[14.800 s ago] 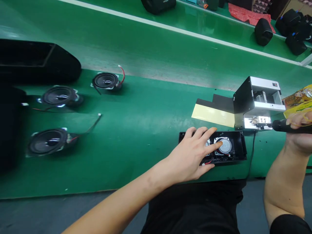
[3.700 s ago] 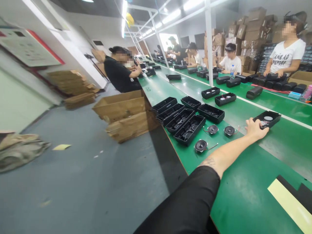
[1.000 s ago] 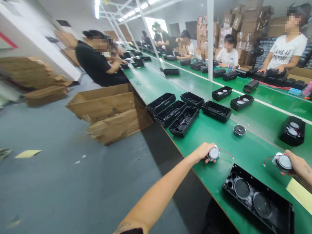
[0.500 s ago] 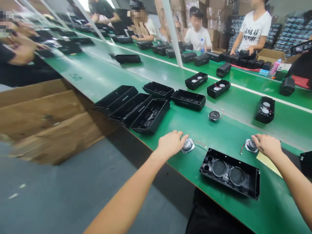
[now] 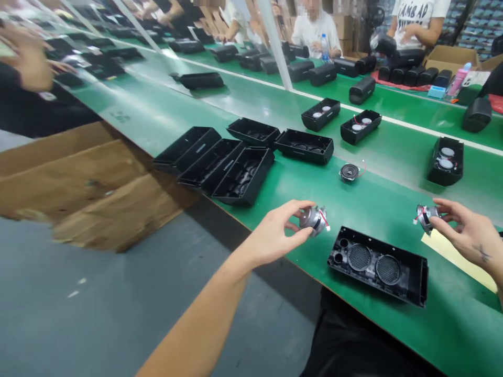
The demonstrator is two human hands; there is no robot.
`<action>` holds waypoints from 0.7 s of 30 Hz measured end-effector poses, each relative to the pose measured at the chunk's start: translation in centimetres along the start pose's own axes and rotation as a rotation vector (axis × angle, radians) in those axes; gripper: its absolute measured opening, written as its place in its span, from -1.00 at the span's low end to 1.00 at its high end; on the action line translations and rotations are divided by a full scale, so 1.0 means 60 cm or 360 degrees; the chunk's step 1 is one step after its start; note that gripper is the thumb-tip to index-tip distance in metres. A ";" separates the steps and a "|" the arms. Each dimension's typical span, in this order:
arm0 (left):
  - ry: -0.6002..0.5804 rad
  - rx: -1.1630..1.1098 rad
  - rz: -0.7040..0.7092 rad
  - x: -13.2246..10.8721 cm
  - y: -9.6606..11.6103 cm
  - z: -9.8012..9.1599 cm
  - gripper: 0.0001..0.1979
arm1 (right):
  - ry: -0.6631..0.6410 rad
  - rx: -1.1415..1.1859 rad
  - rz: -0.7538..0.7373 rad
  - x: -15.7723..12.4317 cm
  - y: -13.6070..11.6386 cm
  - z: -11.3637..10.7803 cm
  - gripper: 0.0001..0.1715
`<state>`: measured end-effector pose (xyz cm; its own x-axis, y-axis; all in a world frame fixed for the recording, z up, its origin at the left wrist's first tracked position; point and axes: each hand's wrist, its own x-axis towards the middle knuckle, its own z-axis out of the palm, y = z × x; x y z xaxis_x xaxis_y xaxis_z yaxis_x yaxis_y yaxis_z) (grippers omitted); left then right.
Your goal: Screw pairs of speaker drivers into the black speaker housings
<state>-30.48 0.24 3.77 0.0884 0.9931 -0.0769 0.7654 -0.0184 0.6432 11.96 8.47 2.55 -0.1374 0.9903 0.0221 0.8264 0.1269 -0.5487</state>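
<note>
In my left hand (image 5: pixel 281 233) is a round silver speaker driver (image 5: pixel 313 221), gripped between thumb and fingers and tipped on its side. A red wire with a white plug hangs from it. My right hand (image 5: pixel 467 230) pinches a second speaker driver (image 5: pixel 424 217), also turned on edge with its wire showing. Below and between the hands, an open black speaker housing (image 5: pixel 412 275) lies on the green table, with two round mesh grilles (image 5: pixel 359 257) in its floor. A third driver (image 5: pixel 349 172) rests cone up beyond the hands.
Several empty black housings (image 5: pixel 245 175) cluster at left near the table edge. Housings with drivers fitted (image 5: pixel 446 159) stand farther back. Yellow paper (image 5: pixel 459 260) lies by my right hand. A cardboard box (image 5: pixel 94 193) sits left of the table. Co-workers (image 5: pixel 314 29) are across the table.
Both hands have lifted their speaker drivers off the table and turned them on edge. The view has tilted down slightly. A co-worker at the back right has raised a black housing.
</note>
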 end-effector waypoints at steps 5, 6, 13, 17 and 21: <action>-0.0326 -0.0156 0.0503 -0.008 0.075 0.032 -0.55 | 0.0023 0.0055 -0.0458 -0.120 -0.057 0.008 -0.48; -0.0372 -0.0094 0.0583 -0.005 0.084 0.043 -0.59 | 0.0022 -0.0004 -0.0620 -0.137 -0.063 0.017 -0.53; -0.0479 0.0482 0.0887 0.021 0.107 0.086 -0.67 | 0.0269 -0.0421 -0.0958 -0.180 -0.078 0.082 -0.55; -0.0634 0.0789 0.0956 0.027 0.113 0.098 -0.70 | 0.0288 -0.0584 -0.0995 -0.175 -0.087 0.101 -0.51; -0.0634 0.0860 0.0957 0.033 0.111 0.115 -0.70 | 0.0197 -0.0582 -0.1023 -0.167 -0.089 0.115 -0.59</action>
<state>-20.78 1.30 2.66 0.7081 0.6864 -0.1660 0.7050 -0.6736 0.2218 5.16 -2.52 -0.50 -0.6098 0.7111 0.3501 0.7358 0.6720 -0.0835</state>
